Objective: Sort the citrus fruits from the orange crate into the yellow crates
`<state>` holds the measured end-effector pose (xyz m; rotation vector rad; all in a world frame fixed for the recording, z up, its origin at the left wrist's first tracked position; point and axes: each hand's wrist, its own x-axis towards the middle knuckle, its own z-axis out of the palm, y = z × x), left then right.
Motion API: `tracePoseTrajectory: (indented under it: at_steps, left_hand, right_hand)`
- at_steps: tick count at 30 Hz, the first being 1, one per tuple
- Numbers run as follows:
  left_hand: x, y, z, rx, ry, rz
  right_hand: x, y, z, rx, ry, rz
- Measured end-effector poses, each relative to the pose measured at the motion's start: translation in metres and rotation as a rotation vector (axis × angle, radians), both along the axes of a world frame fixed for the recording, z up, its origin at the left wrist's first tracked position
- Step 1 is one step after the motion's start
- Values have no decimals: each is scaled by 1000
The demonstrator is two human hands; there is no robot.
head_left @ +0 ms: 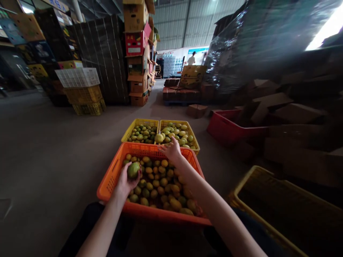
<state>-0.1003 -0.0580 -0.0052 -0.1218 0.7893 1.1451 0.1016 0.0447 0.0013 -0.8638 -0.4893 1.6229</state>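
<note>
An orange crate (160, 213) holds many yellow and green fruits (156, 183). Over its left part, my left hand (129, 179) is wrapped round a green fruit (133, 170). My right hand (171, 149) reaches over the crate's far rim with its fingers spread. Just beyond those fingers a pale yellow-green fruit (159, 138) is at the inner edges of two yellow crates; whether it rests on anything is unclear. The left yellow crate (125, 131) holds mostly green fruits, and the right yellow crate (195, 132) holds lighter yellow-green ones.
A yellow crate (257, 210) stands at the lower right. Behind it are a red crate (227, 125) and cardboard pieces (273, 101). Stacked boxes (136, 67) rise at the back, with stacked crates (83, 93) to the left. A person (192, 59) is far off.
</note>
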Motion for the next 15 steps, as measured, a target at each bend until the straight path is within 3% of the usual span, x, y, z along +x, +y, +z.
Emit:
tracePoseTrajectory:
  at_steps: [3,8,11,15]
  left_hand:
    - [-4,-3,1,-6,-24,30]
    - [-12,-9,5,-26,-22,109]
    - [-8,-6,-3,-16,0,106]
    - [17,2,-35,-46,108,47]
  right_hand:
    - [-9,-7,0,-73,-81,117]
    - [3,-79,-56,-253,-243,403]
    - [18,-95,-74,-284,-291,423]
    - [33,-92,-64,-250,-211,289]
